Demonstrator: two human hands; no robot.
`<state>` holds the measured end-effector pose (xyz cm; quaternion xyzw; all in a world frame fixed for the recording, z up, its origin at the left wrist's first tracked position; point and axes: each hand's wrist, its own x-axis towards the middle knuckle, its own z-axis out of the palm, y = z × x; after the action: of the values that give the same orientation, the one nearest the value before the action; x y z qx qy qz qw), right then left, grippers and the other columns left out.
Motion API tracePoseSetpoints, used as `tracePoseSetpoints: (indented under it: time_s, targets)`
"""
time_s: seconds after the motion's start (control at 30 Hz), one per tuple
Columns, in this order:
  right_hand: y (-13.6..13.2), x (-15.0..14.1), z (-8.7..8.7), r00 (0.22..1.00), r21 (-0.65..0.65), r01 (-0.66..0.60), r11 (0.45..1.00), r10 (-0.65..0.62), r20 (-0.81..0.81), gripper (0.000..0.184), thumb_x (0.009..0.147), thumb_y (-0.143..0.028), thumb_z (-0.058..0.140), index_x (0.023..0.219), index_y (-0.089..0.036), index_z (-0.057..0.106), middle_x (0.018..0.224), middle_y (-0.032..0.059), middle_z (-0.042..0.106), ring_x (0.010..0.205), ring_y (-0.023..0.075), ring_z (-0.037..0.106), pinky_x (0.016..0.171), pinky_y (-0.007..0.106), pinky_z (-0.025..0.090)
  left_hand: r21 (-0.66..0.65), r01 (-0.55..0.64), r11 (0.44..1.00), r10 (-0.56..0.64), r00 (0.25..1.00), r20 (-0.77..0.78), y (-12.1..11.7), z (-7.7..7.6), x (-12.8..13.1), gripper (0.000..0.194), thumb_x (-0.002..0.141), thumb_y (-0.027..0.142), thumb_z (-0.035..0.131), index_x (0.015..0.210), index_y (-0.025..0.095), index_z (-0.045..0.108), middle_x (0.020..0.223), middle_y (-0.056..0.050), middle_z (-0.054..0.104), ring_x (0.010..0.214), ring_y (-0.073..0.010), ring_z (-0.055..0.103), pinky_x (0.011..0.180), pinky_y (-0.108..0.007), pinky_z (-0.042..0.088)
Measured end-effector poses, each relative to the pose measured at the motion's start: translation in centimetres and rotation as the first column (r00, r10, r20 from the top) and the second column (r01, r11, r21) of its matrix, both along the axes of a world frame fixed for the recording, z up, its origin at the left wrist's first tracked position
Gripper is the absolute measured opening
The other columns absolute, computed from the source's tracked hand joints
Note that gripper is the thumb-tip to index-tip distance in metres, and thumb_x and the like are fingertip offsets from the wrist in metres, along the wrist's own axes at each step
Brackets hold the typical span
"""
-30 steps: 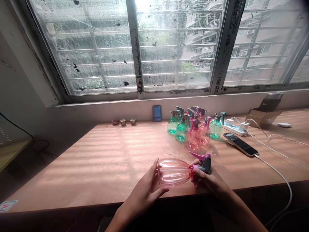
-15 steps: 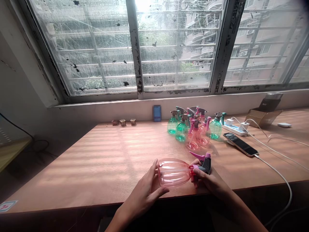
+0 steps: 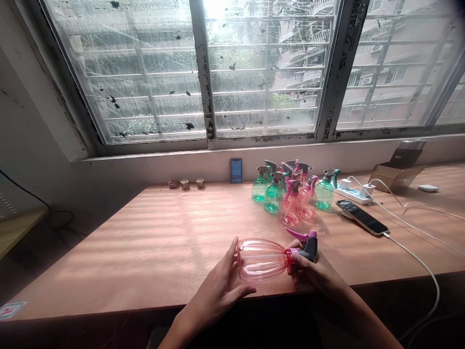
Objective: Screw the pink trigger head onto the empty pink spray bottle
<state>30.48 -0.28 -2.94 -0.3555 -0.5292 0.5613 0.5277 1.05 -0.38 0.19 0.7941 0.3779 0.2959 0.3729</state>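
A clear pink spray bottle point(image 3: 262, 261) lies on its side in the air over the table's front edge, base to the left. My right hand point(image 3: 308, 271) is closed round its neck, just under the black spray head point(image 3: 311, 246) with its magenta trigger point(image 3: 297, 234). Cupped about the bottle's base is my left hand point(image 3: 221, 281), fingers against the base end and thumb stretched out below it. Some fingers of both hands are hidden behind the bottle. No liquid shows inside it.
Beyond my hands stand several green spray bottles point(image 3: 271, 198) and pink spray bottles point(image 3: 290, 211). To their right are a phone point(image 3: 363, 217) on a cable, a power strip point(image 3: 354, 195) and a cardboard box point(image 3: 395, 177). Small wooden-looking pieces point(image 3: 185, 184) and a blue card-like object point(image 3: 236, 170) sit by the wall.
Almost nothing differs. My left thumb has shifted very slightly to the right below the bottle; the bottle and my right hand stay in place.
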Motion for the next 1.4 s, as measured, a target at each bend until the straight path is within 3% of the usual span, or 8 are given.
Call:
tracePoseSetpoints:
  time_s: [0.13, 0.27, 0.57, 0.83, 1.07, 1.27, 1.4]
  targets:
    - [0.0, -0.1, 0.2, 1.0, -0.004, -0.005, 1.0, 0.005, -0.01, 0.035, 0.089, -0.05, 0.074, 0.092, -0.02, 0.055, 0.069, 0.0016, 0.071, 0.055, 0.0162, 0.064, 0.053, 0.028, 0.051, 0.007, -0.008, 1.0, 0.008, 1.0, -0.009, 0.0, 0.4, -0.1, 0.087, 0.098, 0.044, 0.061, 0.162, 0.032, 0.003, 0.168, -0.01, 0.028, 0.146, -0.033, 0.042, 0.121, -0.051, 0.033]
    - [-0.1, -0.2, 0.4, 1.0, -0.007, -0.004, 1.0, 0.004, -0.007, 0.036, 0.088, -0.051, 0.074, 0.09, -0.02, 0.056, 0.068, 0.0016, 0.071, 0.054, 0.0158, 0.064, 0.053, 0.028, 0.051, 0.032, -0.011, 0.999, 0.011, 1.0, 0.0, -0.1, 0.8, -0.1, 0.077, 0.098, 0.045, 0.061, 0.161, 0.031, 0.019, 0.166, -0.007, 0.032, 0.151, -0.0332, 0.032, 0.124, -0.052, 0.027]
    - [0.0, -0.1, 0.3, 1.0, 0.026, -0.008, 1.0, 0.008, -0.011, 0.035, 0.09, -0.05, 0.072, 0.09, -0.02, 0.056, 0.069, 0.001, 0.07, 0.054, 0.0156, 0.063, 0.053, 0.027, 0.047, 0.006, -0.012, 1.0, 0.011, 0.997, 0.082, -0.1, 0.5, 0.1, 0.084, 0.095, 0.035, 0.068, 0.161, 0.038, 0.015, 0.166, -0.004, 0.032, 0.143, -0.0295, 0.047, 0.12, -0.047, 0.036]
    - [-0.3, -0.2, 0.6, 1.0, -0.022, 0.001, 1.0, -0.001, 0.011, 0.04, 0.086, -0.054, 0.075, 0.089, -0.021, 0.053, 0.068, 0.0008, 0.071, 0.052, 0.0156, 0.063, 0.052, 0.027, 0.049, 0.031, -0.008, 0.999, 0.006, 0.999, 0.05, 0.1, -0.1, 0.1, 0.095, 0.093, 0.029, 0.069, 0.162, 0.034, 0.004, 0.166, -0.008, 0.032, 0.145, -0.0286, 0.044, 0.121, -0.045, 0.035]
    - [-0.2, -0.2, 0.6, 1.0, -0.023, 0.002, 1.0, -0.001, 0.026, 0.04, 0.086, -0.055, 0.074, 0.089, -0.021, 0.053, 0.068, 0.0018, 0.072, 0.053, 0.0167, 0.064, 0.052, 0.028, 0.049, 0.021, -0.004, 1.0, 0.004, 1.0, 0.031, -0.2, 0.9, 0.1, 0.078, 0.095, 0.039, 0.066, 0.16, 0.031, 0.023, 0.164, -0.007, 0.037, 0.148, -0.0312, 0.038, 0.124, -0.048, 0.03]
    - [-0.1, -0.1, 0.3, 1.0, -0.025, 0.004, 1.0, -0.003, 0.026, 0.04, 0.086, -0.056, 0.074, 0.089, -0.021, 0.054, 0.068, 0.0018, 0.072, 0.052, 0.0172, 0.064, 0.052, 0.028, 0.047, -0.042, 0.001, 0.999, 0.004, 0.993, 0.118, -0.1, 0.5, -0.1, 0.072, 0.1, 0.045, 0.057, 0.161, 0.033, 0.02, 0.167, -0.008, 0.031, 0.145, -0.0328, 0.043, 0.12, -0.049, 0.036]
    - [0.0, -0.2, 0.1, 1.0, -0.035, 0.022, 0.999, -0.021, 0.007, 0.043, 0.084, -0.058, 0.074, 0.085, -0.021, 0.054, 0.067, 0.002, 0.072, 0.051, 0.0167, 0.063, 0.051, 0.027, 0.044, -0.087, 0.007, 0.996, 0.006, 0.988, 0.155, 0.0, 0.3, -0.1, 0.076, 0.099, 0.043, 0.061, 0.161, 0.034, 0.019, 0.162, -0.009, 0.039, 0.141, -0.0315, 0.048, 0.119, -0.049, 0.039]
